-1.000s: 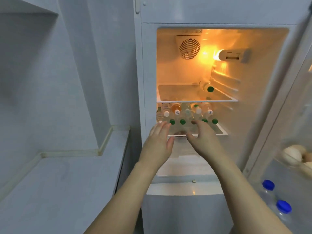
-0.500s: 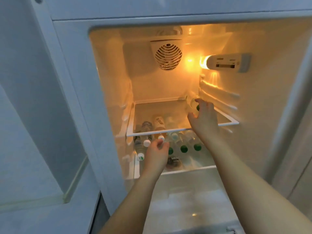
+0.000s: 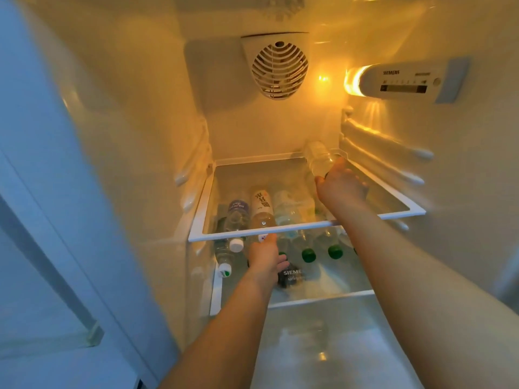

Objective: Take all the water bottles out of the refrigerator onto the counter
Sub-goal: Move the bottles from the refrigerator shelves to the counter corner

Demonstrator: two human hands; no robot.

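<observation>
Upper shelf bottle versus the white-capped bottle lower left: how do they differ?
The upper shelf bottle lies alone on the upper glass shelf, gripped by the right hand; the white-capped bottle lies untouched among others below. Its cap shows; the upper one's is hidden. Both lie on their sides, clear.

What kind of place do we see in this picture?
The inside of a household refrigerator, probably in a kitchen: a round fan vent, a lit control panel, a glass shelf above lying water bottles.
</observation>
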